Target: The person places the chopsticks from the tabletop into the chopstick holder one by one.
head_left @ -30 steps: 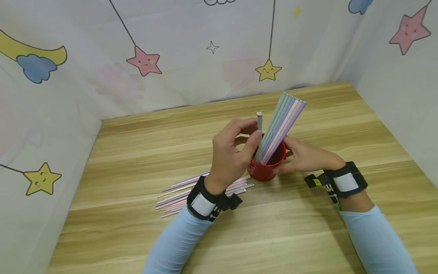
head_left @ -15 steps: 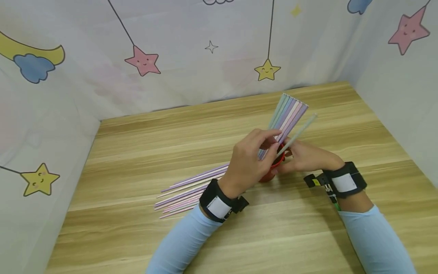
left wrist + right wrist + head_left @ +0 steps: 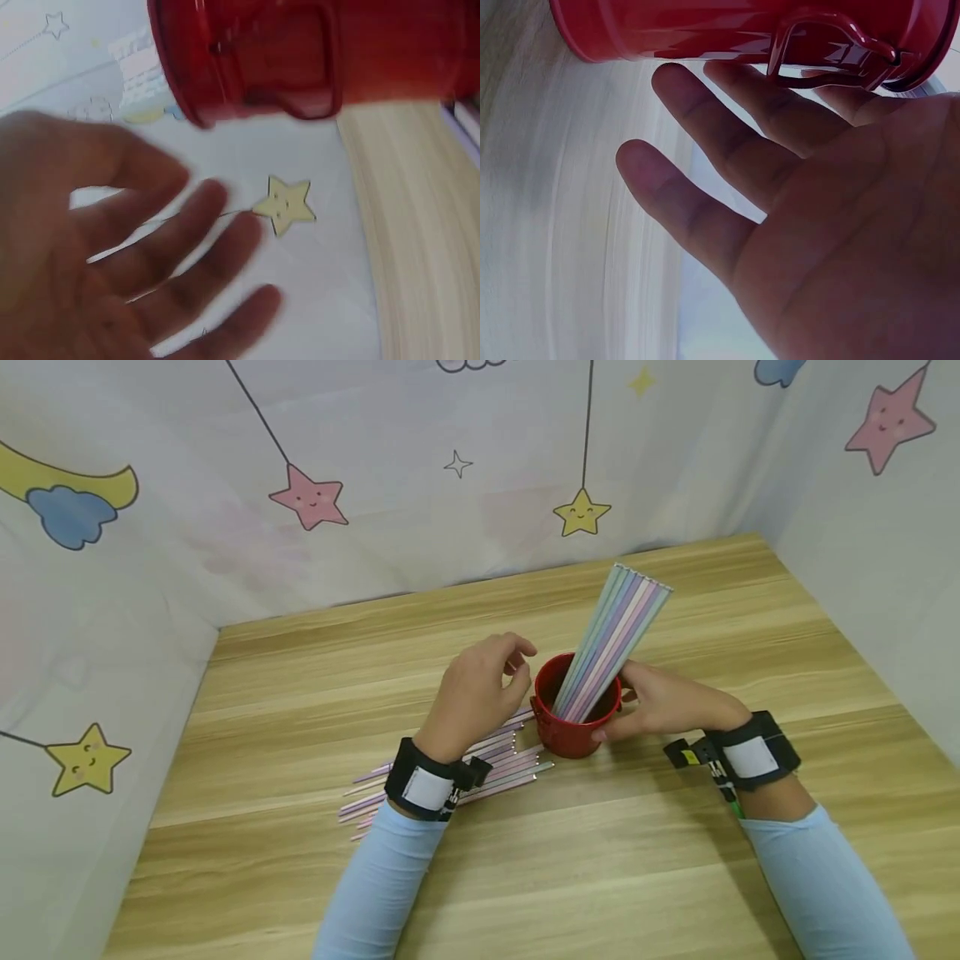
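Note:
A small red bucket [image 3: 572, 735] stands upright on the table, its side handle [image 3: 821, 49] showing in the right wrist view. Slim pencil-like pastel sticks [image 3: 611, 639] in green, blue, purple and pink lean to the right inside it, fanned out at the top. My right hand [image 3: 667, 700] holds the bucket from the right, thumb in front and fingers behind. To the left of the bucket hovers my left hand [image 3: 476, 693], fingers loosely bent, holding nothing. Beneath it lies a loose pile of similar sticks [image 3: 517, 768], partly hidden by hand and wrist.
The wood-grain table [image 3: 300, 693] meets white fabric walls [image 3: 397, 543] printed with stars and clouds at the back and both sides. Each wrist wears a black strap [image 3: 753, 756] with a small device.
My left hand put a pale green stick into the bucket among the others, let go and drew back left. My right hand stays on the bucket.

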The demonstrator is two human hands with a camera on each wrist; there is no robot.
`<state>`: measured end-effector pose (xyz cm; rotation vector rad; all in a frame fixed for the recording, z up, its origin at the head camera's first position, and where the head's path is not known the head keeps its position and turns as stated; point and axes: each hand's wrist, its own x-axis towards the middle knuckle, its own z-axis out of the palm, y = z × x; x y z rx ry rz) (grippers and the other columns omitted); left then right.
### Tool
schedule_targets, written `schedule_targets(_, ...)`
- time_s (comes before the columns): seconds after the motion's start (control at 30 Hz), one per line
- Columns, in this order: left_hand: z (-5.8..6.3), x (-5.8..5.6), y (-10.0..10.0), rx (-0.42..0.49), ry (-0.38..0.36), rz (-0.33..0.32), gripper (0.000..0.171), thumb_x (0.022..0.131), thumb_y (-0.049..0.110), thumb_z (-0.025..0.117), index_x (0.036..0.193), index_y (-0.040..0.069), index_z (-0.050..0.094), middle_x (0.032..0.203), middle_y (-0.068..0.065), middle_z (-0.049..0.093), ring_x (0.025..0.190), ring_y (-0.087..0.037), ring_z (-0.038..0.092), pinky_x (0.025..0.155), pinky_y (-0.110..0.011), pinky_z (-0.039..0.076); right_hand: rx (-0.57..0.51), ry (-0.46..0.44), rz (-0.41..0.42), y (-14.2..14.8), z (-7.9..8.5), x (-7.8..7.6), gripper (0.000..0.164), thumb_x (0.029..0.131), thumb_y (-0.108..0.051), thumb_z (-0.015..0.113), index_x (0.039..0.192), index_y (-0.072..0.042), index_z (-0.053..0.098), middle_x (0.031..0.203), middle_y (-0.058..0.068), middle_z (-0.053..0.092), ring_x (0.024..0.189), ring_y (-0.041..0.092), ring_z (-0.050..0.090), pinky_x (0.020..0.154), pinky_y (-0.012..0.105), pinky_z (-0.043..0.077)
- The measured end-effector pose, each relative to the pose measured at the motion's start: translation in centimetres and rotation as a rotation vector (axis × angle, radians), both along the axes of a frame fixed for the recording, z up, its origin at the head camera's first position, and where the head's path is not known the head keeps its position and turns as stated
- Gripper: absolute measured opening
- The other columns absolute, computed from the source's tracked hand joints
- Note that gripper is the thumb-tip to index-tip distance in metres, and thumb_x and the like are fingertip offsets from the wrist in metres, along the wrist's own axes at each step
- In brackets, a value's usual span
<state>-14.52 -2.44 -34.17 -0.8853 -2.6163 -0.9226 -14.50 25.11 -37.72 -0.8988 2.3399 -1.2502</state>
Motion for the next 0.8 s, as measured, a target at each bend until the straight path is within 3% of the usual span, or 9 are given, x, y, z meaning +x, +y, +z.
schedule_targets(0.17, -0.7, -0.7, -1.2, -0.325, -0.304, 0.016, 0.029, 0.096, 0.018, 0.061, 0.122, 0.009, 0.068, 0.101, -0.003, 0.071, 0.084, -0.015, 0.065, 0.066, -0.032, 0.053, -0.008, 0.004, 0.004, -0.1, 0.0, -0.1, 0.083, 0.078, -0.026, 0.089, 0.145, -0.007, 0.044, 0.135, 0.005, 0.057, 0.119, 0.023, 0.057, 0.098, 0.051, 0.048)
schedule_targets(0.27, -1.4, -1.0, -1.5, -0.446, -0.396, 0.031, 0.032, 0.094, 0.019, 0.063, 0.124, 0.008, 0.069, 0.106, -0.004, 0.071, 0.087, -0.016, 0.064, 0.071, -0.035, 0.054, -0.019, -0.010, 0.000, -0.2, 0.0, -0.2, 0.085, 0.077, -0.025, 0.090, 0.147, -0.009, 0.043, 0.135, 0.004, 0.057, 0.119, 0.022, 0.056, 0.099, 0.051, 0.048)
schedule_targets(0.47, -2.8, -1.5, -1.8, -0.535, -0.422, 0.059, 0.008, 0.087, 0.011, 0.068, 0.091, 0.009, 0.075, 0.087, -0.002, 0.067, 0.073, -0.016, 0.058, 0.059, -0.032, 0.048, -0.007, -0.015, -0.024, 0.0, 0.1, -0.2, 0.087, 0.076, -0.027, 0.091, 0.147, -0.009, 0.043, 0.135, 0.003, 0.057, 0.118, 0.022, 0.057, 0.098, 0.051, 0.048)
schedule_targets(0.53, -3.1, -1.7, -1.9, -0.538, -0.431, 0.067, 0.007, 0.085, 0.008, 0.068, 0.086, 0.011, 0.074, 0.083, -0.001, 0.063, 0.071, -0.016, 0.056, 0.057, -0.031, 0.045, -0.002, -0.012, -0.028, 0.0, 0.1, -0.2, 0.089, 0.076, -0.027, 0.091, 0.148, -0.009, 0.042, 0.135, 0.004, 0.057, 0.118, 0.022, 0.056, 0.099, 0.051, 0.047)
schedule_targets(0.7, -3.6, -1.9, -1.8, -0.537, -0.443, 0.072, 0.018, 0.085, 0.003, 0.066, 0.099, 0.011, 0.075, 0.095, 0.000, 0.067, 0.081, -0.017, 0.060, 0.068, -0.035, 0.051, 0.000, -0.016, -0.024, 0.1, 0.0, -0.3, 0.092, 0.076, -0.027, 0.091, 0.149, -0.009, 0.038, 0.138, 0.005, 0.054, 0.123, 0.024, 0.054, 0.103, 0.051, 0.044)
schedule_targets(0.8, -3.9, -2.0, -1.8, -0.543, -0.453, 0.061, 0.019, 0.085, 0.003, 0.066, 0.100, 0.011, 0.075, 0.095, -0.001, 0.067, 0.082, -0.018, 0.060, 0.069, -0.034, 0.051, -0.013, -0.027, -0.010, 0.2, 0.0, -0.2, 0.093, 0.077, -0.026, 0.090, 0.150, -0.009, 0.036, 0.140, 0.005, 0.052, 0.126, 0.025, 0.051, 0.105, 0.051, 0.042)
